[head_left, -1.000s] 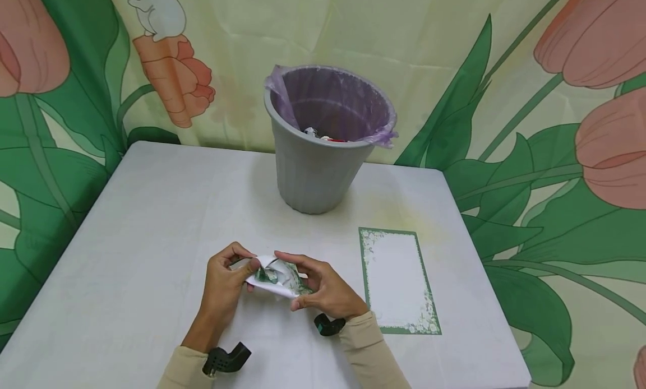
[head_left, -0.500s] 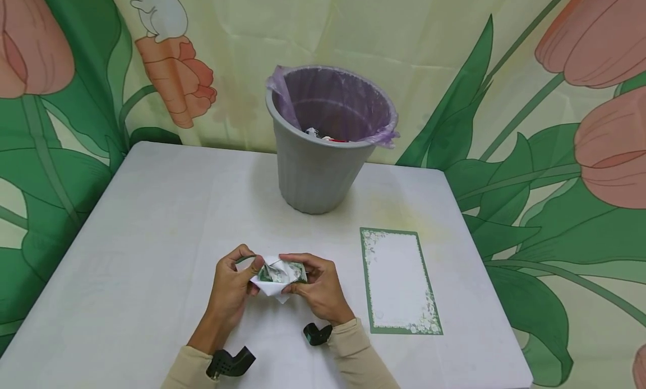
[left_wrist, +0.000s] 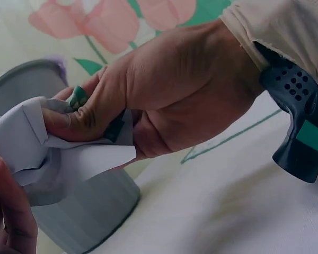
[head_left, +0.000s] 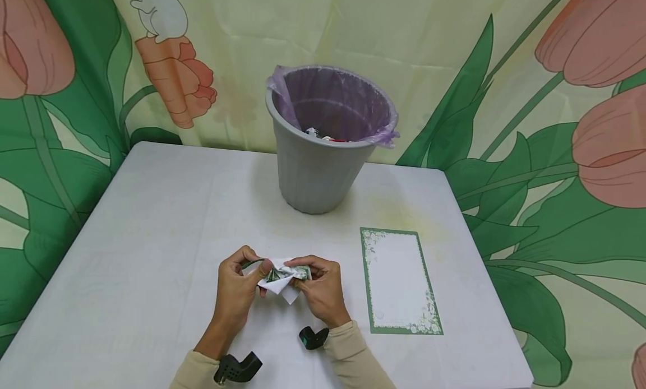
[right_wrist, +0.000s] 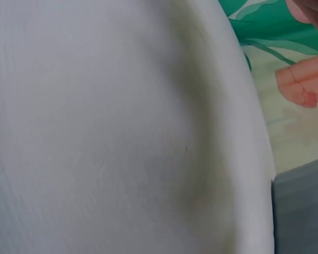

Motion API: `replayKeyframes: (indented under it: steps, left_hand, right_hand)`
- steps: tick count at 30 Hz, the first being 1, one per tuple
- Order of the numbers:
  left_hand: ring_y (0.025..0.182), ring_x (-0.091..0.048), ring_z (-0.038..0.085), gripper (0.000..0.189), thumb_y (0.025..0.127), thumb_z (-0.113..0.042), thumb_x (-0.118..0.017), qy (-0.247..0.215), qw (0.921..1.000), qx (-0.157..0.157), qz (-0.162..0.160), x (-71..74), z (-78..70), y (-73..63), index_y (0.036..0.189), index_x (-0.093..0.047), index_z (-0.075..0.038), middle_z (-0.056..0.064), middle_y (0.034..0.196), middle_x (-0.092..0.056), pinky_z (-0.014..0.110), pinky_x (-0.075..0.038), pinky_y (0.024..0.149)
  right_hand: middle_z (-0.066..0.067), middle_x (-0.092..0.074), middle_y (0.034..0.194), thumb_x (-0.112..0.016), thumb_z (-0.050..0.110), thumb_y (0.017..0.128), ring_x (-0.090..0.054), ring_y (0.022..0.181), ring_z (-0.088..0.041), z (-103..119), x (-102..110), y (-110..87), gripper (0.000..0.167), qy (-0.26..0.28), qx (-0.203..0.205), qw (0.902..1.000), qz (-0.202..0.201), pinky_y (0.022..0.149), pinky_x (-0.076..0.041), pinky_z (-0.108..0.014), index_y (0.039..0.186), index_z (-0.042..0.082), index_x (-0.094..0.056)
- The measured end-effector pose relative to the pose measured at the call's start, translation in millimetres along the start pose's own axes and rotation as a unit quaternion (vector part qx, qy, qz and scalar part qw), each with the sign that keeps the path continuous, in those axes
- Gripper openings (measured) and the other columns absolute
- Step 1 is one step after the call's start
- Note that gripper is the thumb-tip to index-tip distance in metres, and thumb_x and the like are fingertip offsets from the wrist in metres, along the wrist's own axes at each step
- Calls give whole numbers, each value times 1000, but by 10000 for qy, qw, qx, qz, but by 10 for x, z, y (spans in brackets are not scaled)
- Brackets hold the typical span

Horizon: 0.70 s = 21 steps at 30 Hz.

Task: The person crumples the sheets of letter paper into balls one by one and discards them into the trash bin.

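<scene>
A crumpled sheet of paper [head_left: 276,285], white with a green floral border, is bunched between both hands above the front of the table. My left hand [head_left: 236,291] pinches its left side, thumb on top. At the other side my right hand [head_left: 325,291] grips it between thumb and fingers. In the left wrist view the paper [left_wrist: 16,135] is creased and folded over, with the right thumb [left_wrist: 85,121] pressing into it; left fingers [left_wrist: 13,211] show at the lower left. The right wrist view shows mostly tablecloth, the paper out of frame.
A grey bin [head_left: 320,176] with a purple liner stands at the back of the white table [head_left: 151,237], some rubbish inside. Flat to the right of my hands lies a green-bordered sheet [head_left: 398,282]. A printed tulip curtain [head_left: 429,52] hangs behind.
Both hands have drawn closer together, the left one moving slightly right. The paper between them has become more tightly crumpled. The bin and the flat sheet have stayed put.
</scene>
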State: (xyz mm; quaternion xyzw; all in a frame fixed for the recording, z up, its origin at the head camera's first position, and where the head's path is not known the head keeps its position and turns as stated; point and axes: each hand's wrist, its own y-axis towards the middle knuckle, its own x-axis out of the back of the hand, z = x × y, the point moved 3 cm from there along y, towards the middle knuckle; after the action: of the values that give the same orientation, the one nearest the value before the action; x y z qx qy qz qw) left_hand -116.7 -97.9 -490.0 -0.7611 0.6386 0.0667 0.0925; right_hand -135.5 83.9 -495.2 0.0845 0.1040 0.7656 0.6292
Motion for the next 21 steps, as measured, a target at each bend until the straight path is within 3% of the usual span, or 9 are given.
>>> replayKeyframes:
  steps: [8, 15, 21]
  left_hand:
    - [79, -69, 16, 18, 91, 1, -81, 266, 9989, -247, 282, 11, -39, -9, 100, -66, 6, 6, 101, -73, 31, -58, 49]
    - [84, -72, 17, 53, 80, 4, -90, 396, 9936, -359, 992, 7, -78, -17, 126, -64, 2, 12, 128, -65, 29, -63, 62]
    - [79, -72, 16, 50, 81, 6, -88, 696, 9902, -866, 842, -2, -64, -18, 125, -65, 3, 18, 127, -65, 29, -62, 61]
  right_hand:
    - [-25, -79, 98, -86, -9, 80, -78, 93, -12, 32, -30, -15, 20, 6, 163, 9990, -408, 79, -62, -25, 99, -5, -81]
    - [-20, -81, 98, -87, -5, 81, -80, 93, -18, 77, -21, 16, 20, 162, -72, 9962, -849, 76, -63, -27, 100, -1, -82]
    - [-13, -82, 97, -89, 0, 81, -81, 93, -21, 94, -60, 12, 21, 193, -144, 9953, -935, 74, -63, -28, 101, 0, -82]
